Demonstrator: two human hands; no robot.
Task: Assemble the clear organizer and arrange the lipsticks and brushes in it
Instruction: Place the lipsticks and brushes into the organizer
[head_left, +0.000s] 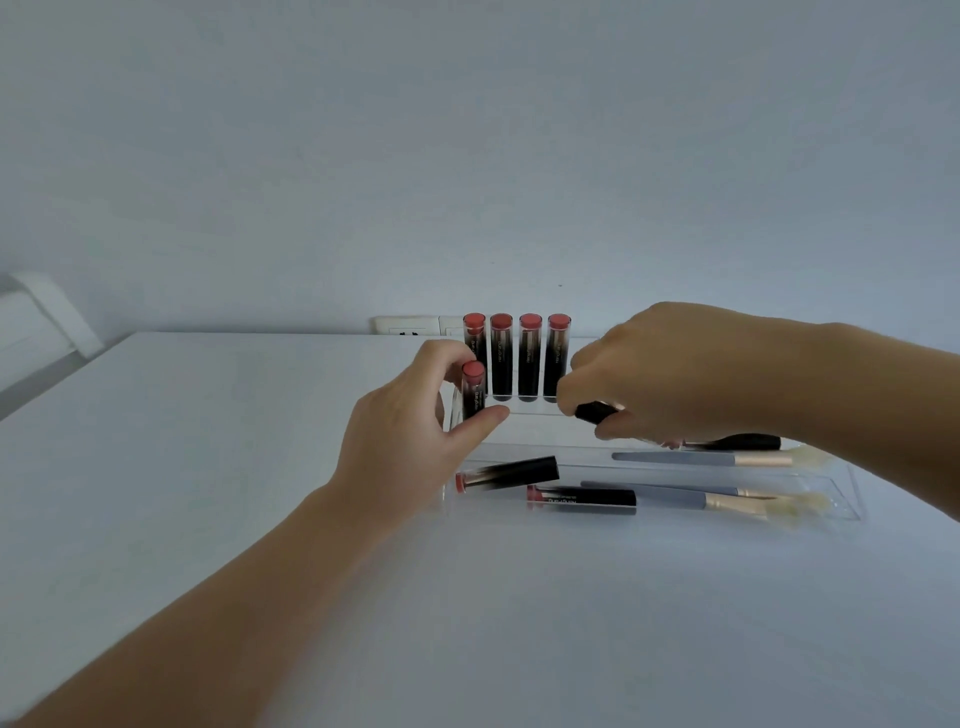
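A clear organizer (852, 493) sits on the white table. Several black lipsticks with pink tops (530, 358) stand upright in its back row. My left hand (405, 441) pinches another upright lipstick (472, 389) at the left end of the front row. My right hand (675, 369) is closed around a black lipstick (595, 413), its end poking out to the left. Two lipsticks (511, 473) (584, 500) lie flat in the front tray. Beside them lie grey-handled brushes (706, 459) (691, 496), and a dark-handled brush (737, 442) lies behind.
The white table (234, 467) stands against a pale wall. A wall socket (410, 325) shows just behind the organizer. A white object (47, 317) sits at the far left edge.
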